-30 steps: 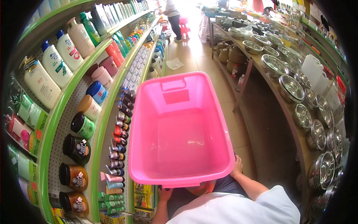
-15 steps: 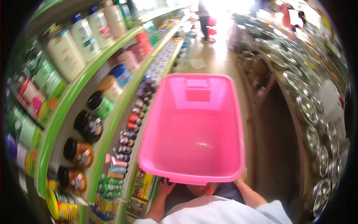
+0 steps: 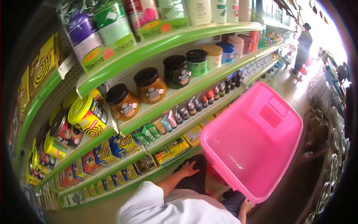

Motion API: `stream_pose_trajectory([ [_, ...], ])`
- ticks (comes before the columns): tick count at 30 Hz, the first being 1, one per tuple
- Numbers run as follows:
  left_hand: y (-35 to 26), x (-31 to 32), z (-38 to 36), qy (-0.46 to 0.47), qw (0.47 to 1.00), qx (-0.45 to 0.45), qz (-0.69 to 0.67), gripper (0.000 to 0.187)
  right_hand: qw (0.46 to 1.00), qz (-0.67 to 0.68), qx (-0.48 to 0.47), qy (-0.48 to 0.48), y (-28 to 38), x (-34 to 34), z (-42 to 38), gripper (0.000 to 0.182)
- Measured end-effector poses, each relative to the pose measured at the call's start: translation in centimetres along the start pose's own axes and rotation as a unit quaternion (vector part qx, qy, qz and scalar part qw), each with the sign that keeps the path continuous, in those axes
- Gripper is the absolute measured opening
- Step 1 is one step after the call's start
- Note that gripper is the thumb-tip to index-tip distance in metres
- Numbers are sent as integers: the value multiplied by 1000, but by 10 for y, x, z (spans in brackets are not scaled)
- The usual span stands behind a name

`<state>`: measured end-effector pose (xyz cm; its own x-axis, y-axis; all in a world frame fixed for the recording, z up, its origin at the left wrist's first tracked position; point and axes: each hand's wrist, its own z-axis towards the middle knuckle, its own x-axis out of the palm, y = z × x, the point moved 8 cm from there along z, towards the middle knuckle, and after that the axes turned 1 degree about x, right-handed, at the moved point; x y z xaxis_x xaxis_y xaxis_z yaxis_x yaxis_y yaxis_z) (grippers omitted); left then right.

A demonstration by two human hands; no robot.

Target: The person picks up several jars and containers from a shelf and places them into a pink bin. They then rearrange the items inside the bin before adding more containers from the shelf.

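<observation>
A pink plastic basket (image 3: 242, 149) is tilted in front of me at the right, with nothing inside it. My right hand (image 3: 246, 206) grips its near lower edge, some of the fingers hidden by the rim. My left hand (image 3: 189, 169) is off the basket and lies on my dark-trousered knee, fingers stretched out and holding nothing. Shelves of small goods stand just beyond the left hand, the nearest being yellow boxes (image 3: 175, 146) on a low shelf.
Green-edged shelves at the left carry brown jars (image 3: 151, 86), yellow tubs (image 3: 87, 115), tubes (image 3: 149, 131) and bottles (image 3: 201, 11). Shiny metal lids (image 3: 328, 179) line a low stand at the right. Another person (image 3: 302, 48) stands farther down the aisle.
My view has turned left toward the shelves. The basket now sits tilted at the right of view. My left hand has left the basket's near edge and moved onto my knee.
</observation>
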<state>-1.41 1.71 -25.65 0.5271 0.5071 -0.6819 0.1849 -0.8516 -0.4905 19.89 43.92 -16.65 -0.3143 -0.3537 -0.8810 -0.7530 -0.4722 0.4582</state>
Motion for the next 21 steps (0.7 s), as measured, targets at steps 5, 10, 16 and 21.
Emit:
stream_pose_trajectory([
  [5,-52,-101,-95,-145,954,221,-139,53,999,33,-22,27,-11,6,8,55],
  [10,-124,-318,-262,-477,814,324,-78,30,997,58,-27,43,-31,28,24,56],
  [16,-111,-483,-283,-593,760,161,211,65,998,10,-31,52,-22,30,24,58],
  [21,-81,-528,-247,-430,858,-108,260,123,996,34,-65,56,-42,48,38,61],
])
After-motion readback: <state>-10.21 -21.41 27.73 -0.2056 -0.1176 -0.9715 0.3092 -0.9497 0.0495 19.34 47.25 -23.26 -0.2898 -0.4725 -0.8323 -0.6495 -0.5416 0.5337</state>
